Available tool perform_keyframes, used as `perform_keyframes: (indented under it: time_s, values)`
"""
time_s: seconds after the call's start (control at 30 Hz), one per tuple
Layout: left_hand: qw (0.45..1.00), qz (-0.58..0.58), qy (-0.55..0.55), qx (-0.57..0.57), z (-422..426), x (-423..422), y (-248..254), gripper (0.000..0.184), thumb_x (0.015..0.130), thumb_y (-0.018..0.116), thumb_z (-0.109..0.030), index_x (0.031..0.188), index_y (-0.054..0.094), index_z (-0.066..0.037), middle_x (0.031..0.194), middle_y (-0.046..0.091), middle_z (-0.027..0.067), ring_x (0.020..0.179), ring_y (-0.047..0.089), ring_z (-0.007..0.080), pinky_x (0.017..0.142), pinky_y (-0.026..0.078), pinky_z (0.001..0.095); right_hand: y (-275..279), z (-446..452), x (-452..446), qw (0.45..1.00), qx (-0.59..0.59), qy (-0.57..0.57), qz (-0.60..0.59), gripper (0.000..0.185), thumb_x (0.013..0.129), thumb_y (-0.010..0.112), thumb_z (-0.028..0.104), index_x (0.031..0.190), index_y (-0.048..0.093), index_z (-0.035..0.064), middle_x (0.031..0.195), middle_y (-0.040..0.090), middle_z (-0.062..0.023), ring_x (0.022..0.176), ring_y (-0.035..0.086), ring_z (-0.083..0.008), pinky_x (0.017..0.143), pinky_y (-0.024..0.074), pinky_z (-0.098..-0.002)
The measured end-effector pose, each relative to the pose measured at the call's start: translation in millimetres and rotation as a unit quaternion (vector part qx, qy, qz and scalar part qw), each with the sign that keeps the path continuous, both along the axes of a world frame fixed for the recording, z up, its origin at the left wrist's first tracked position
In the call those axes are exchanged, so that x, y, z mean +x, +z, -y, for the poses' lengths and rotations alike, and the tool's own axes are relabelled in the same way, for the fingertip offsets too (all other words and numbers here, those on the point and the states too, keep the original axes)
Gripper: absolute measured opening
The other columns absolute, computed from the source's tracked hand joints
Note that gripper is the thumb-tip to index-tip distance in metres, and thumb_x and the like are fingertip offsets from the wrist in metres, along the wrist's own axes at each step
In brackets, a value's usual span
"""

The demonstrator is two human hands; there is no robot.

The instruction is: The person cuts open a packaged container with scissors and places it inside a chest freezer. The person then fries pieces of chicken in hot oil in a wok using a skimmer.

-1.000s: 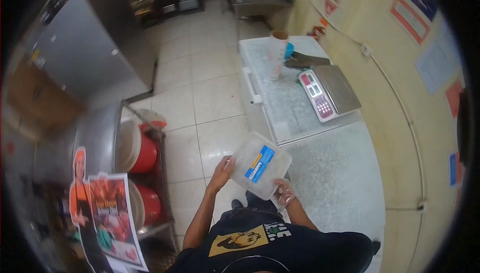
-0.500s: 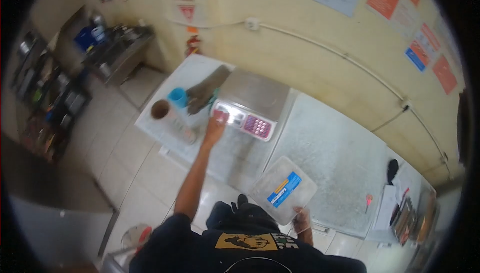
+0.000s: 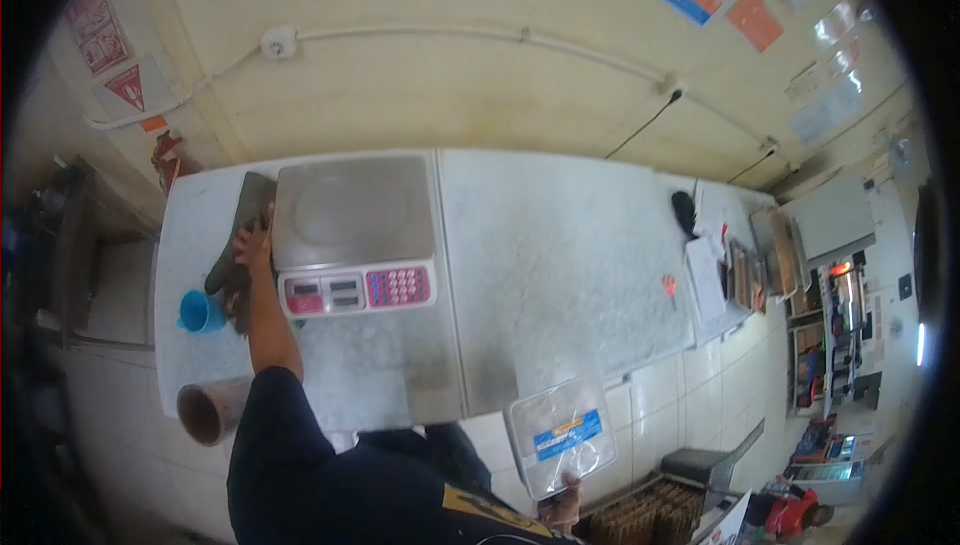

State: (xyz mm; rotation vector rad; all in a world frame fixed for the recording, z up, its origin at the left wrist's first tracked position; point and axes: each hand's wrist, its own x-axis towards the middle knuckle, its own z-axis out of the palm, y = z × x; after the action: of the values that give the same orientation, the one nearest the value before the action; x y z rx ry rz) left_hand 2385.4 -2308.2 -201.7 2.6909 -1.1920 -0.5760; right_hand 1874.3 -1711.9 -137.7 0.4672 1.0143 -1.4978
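Note:
My left hand (image 3: 253,242) lies at the left side of a weighing scale (image 3: 355,210), its fingers spread over a long dark grey-brown object (image 3: 228,260). Whether it touches the scale I cannot tell. The scale has a flat metal platform and a front panel with pink keys. My right hand (image 3: 562,505) grips the lower edge of a clear plastic container (image 3: 560,435) with a blue label, held off the table's front edge. Left of my forearm are a light-blue cup (image 3: 201,313) and a brown open-ended tube (image 3: 212,412).
The white table (image 3: 560,255) runs along a wall with a cable conduit (image 3: 400,33). Small scissors (image 3: 669,285), papers (image 3: 706,285) and trays (image 3: 745,275) lie to the right. Brown stacked goods (image 3: 645,515) stand low at front right. A person in red (image 3: 790,513) is far off at right.
My view has swung right. My left hand has moved from the scale's front panel to its left side, fingers now spread. My right hand still holds the container.

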Motion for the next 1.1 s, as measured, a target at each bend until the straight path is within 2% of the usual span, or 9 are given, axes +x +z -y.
perform_keyframes:
  time_s: [0.07, 0.13, 0.2, 0.27, 0.3, 0.37, 0.53, 0.97, 1.1]
  values:
    - [0.999, -0.008, -0.036, 0.002, -2.2, -3.8, -32.1, 0.082, 0.076, 0.036, -0.081, 0.145, 0.026, -0.038, 0.153, 0.016, 0.0069, 0.14, 0.009, 0.0373, 0.104, 0.013, 0.0682, 23.5, -15.9, 16.6, 0.987, 0.047, -0.058, -0.144, 0.064, 0.077, 0.063, 0.041, 0.126, 0.046, 0.0035, 0.11, 0.061, -0.0144, 0.08, 0.065, -0.0251, 0.05, 0.054, -0.0329]
    - [1.0, -0.008, 0.002, -0.017, -77.6, 42.2, -5.1, 0.077, 0.079, 0.038, -0.076, 0.145, 0.025, -0.039, 0.152, 0.017, 0.0055, 0.14, 0.01, 0.0364, 0.104, 0.015, 0.0674, 37.0, -85.9, 37.9, 0.99, 0.032, -0.026, -0.131, 0.067, 0.076, 0.064, 0.042, 0.127, 0.044, 0.0033, 0.108, 0.062, -0.0139, 0.074, 0.065, -0.0241, 0.041, 0.0489, -0.031]
    - [0.985, -0.095, 0.097, -0.109, -55.1, 73.5, -26.8, 0.065, 0.085, 0.042, -0.065, 0.144, 0.027, -0.04, 0.15, 0.019, 0.0026, 0.139, 0.012, 0.034, 0.102, 0.02, 0.0655, 20.8, -72.1, 12.2, 0.992, -0.002, -0.025, -0.127, 0.068, 0.076, 0.065, 0.039, 0.129, 0.042, 0.0029, 0.108, 0.06, -0.0138, 0.078, 0.065, -0.025, 0.048, 0.0525, -0.0329]
    - [0.991, -0.07, 0.066, -0.097, -95.4, -86.7, -16.4, 0.062, 0.087, 0.042, -0.063, 0.142, 0.031, -0.037, 0.15, 0.019, 0.0022, 0.138, 0.014, 0.0337, 0.102, 0.021, 0.0651, -26.2, -75.7, -99.3, 0.989, -0.033, -0.038, -0.142, 0.069, 0.076, 0.066, 0.034, 0.131, 0.039, 0.0022, 0.112, 0.058, -0.0142, 0.09, 0.062, -0.0271, 0.065, 0.0547, -0.0375]
    - [0.996, -0.087, 0.013, -0.029, -3.3, -18.9, -46.2, 0.06, 0.088, 0.041, -0.061, 0.141, 0.034, -0.034, 0.149, 0.019, 0.0018, 0.138, 0.016, 0.0334, 0.101, 0.021, 0.0647, -6.9, 9.4, 21.3, 0.977, 0.001, -0.071, -0.199, 0.069, 0.076, 0.067, 0.031, 0.132, 0.037, 0.0018, 0.115, 0.056, -0.0146, 0.099, 0.06, -0.0289, 0.079, 0.055, -0.0411]
    - [0.993, -0.114, 0.009, -0.031, 14.7, -30.1, -66.7, 0.056, 0.089, 0.041, -0.058, 0.14, 0.035, -0.033, 0.148, 0.02, 0.0017, 0.136, 0.018, 0.0336, 0.101, 0.022, 0.0645, 1.0, 30.6, 36.6, 0.983, 0.002, -0.028, -0.18, 0.07, 0.075, 0.068, 0.024, 0.133, 0.036, 0.0013, 0.123, 0.052, -0.0155, 0.112, 0.053, -0.0317, 0.099, 0.0449, -0.0466]
    - [0.995, -0.092, -0.016, -0.021, -12.9, -101.7, -60.5, 0.048, 0.094, 0.038, -0.047, 0.141, 0.034, -0.034, 0.141, 0.028, 0.0025, 0.131, 0.025, 0.034, 0.098, 0.026, 0.0645, -2.4, 34.7, 12.3, 0.992, -0.067, -0.041, -0.1, 0.066, 0.077, 0.065, 0.02, 0.133, 0.036, 0.0001, 0.123, 0.054, -0.0158, 0.109, 0.057, -0.0318, 0.095, 0.0483, -0.0457]
    - [0.988, -0.071, -0.14, -0.006, -48.5, -353.7, -30.9, 0.065, 0.086, 0.053, -0.052, 0.144, 0.031, -0.031, 0.138, 0.03, 0.0053, 0.125, 0.029, 0.0337, 0.095, 0.03, 0.0596, 22.2, 22.2, -11.0, 0.987, -0.021, -0.066, -0.145, 0.057, 0.075, 0.068, 0.029, 0.122, 0.048, 0.0027, 0.109, 0.062, -0.0131, 0.093, 0.064, -0.0266, 0.078, 0.0559, -0.0404]
    - [0.984, -0.05, -0.17, -0.015, -57.0, -440.3, -35.1, 0.068, 0.085, 0.056, -0.051, 0.144, 0.03, -0.03, 0.136, 0.032, 0.0055, 0.123, 0.031, 0.0339, 0.094, 0.033, 0.0578, -47.5, -39.7, -53.8, 0.995, 0.01, -0.019, -0.099, 0.051, 0.074, 0.071, 0.034, 0.114, 0.054, 0.006, 0.106, 0.063, -0.0113, 0.09, 0.065, -0.0239, 0.072, 0.0564, -0.038]
